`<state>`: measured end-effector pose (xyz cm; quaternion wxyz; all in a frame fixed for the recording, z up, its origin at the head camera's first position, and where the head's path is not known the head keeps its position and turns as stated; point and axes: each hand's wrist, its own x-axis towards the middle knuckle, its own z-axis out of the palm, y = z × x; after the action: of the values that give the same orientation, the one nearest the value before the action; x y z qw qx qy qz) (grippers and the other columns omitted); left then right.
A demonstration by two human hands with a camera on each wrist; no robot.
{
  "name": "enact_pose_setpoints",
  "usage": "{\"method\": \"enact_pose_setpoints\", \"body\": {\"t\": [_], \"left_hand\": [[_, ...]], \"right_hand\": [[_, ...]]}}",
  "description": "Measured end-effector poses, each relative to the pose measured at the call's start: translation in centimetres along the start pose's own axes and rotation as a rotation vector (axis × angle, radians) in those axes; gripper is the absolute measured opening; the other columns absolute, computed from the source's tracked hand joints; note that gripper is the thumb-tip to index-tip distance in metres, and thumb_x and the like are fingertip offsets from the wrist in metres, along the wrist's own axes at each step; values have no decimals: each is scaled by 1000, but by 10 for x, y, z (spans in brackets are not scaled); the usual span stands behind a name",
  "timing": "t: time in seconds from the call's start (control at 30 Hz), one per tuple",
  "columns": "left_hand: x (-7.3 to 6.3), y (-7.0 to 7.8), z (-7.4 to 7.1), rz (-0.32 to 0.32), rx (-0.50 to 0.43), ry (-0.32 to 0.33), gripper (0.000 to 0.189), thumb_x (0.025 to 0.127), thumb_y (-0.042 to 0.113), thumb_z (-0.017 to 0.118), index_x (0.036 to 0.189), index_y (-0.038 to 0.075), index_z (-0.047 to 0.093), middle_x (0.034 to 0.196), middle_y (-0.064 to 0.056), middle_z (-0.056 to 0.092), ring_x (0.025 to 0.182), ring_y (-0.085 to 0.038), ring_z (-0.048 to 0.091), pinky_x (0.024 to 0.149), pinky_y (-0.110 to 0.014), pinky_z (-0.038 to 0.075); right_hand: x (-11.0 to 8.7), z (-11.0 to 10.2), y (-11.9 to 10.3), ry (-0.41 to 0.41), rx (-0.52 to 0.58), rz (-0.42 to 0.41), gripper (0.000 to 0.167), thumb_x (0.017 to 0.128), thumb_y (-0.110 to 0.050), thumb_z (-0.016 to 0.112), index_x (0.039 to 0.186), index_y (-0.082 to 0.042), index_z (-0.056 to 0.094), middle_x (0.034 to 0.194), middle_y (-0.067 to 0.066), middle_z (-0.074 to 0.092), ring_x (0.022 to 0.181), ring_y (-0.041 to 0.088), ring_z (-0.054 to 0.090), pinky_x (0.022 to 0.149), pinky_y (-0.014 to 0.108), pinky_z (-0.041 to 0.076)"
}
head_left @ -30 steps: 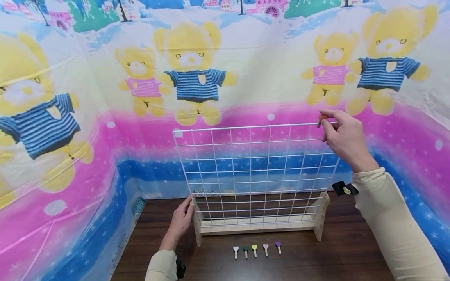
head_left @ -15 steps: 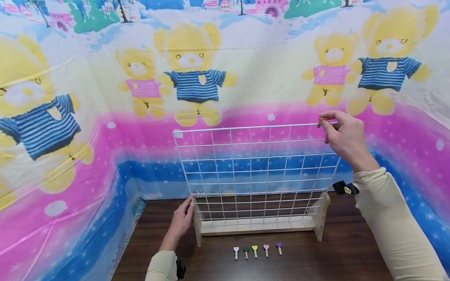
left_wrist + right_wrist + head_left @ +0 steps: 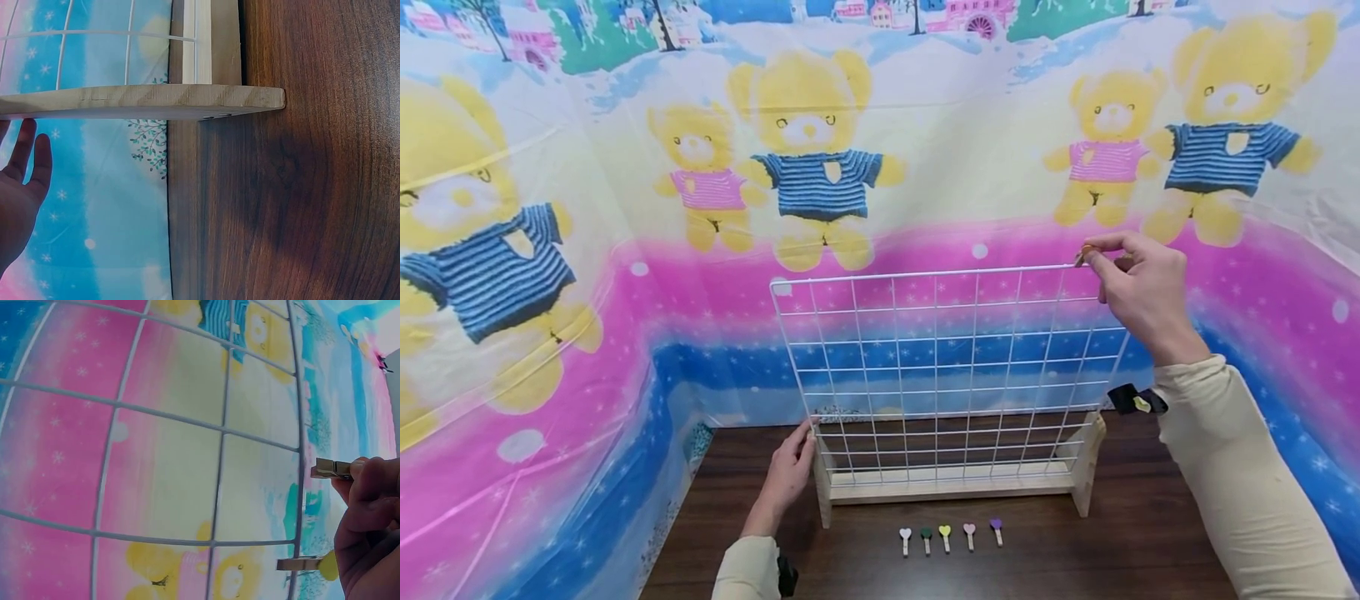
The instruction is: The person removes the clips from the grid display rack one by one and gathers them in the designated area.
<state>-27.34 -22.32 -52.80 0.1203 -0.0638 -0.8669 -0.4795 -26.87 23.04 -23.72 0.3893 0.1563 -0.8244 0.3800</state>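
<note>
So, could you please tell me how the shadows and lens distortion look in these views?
Head view: bright, fairly even light; left wrist: a soft dark shadow on the table beside the wooden stand; right wrist: the grid wires look bowed.

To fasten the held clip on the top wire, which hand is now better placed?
Probably the right hand: it pinches the clip close to the top wire. The left hand is low, beside the wooden stand, and holds no visible clip.
</note>
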Motion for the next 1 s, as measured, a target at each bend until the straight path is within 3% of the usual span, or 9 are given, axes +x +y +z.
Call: {"method": "enact_pose_setpoints", "body": {"t": [0.27,0.57,0.7,1.0], "left_hand": [[2,-1,0,-23,9,-5,40,103,25,43,141,18,46,140,-17,44,123,-34,44,94,-55,39],[1,0,0,-34,13,-21,40,103,26,43,142,18,45,141,-17,43,124,-35,43,95,-55,38],[1,-1,0,-30,13,-21,40,103,25,43,142,19,45,141,-18,43,124,-35,43,94,-55,38],[1,-1,0,-31,25,-9,40,103,28,42,141,18,46,138,-17,47,119,-34,47,92,-55,40]], "right_hand": [[-8,-5,-11,-16,6,-8,17,91,-22,64,97,-9,72,59,-2,57,41,8,49,37,21,32],[-28,-4,-8,-97,-16,-19,18,91,-20,65,105,-11,71,63,2,60,44,10,50,37,22,32],[-39,-4,-5,-150,-29,-35,18,91,-16,65,107,-10,70,73,3,66,46,10,51,37,23,34],[-66,5,8,-294,-67,-81,17,90,-13,66,106,-11,69,65,-4,59,48,8,50,38,27,34]]}}
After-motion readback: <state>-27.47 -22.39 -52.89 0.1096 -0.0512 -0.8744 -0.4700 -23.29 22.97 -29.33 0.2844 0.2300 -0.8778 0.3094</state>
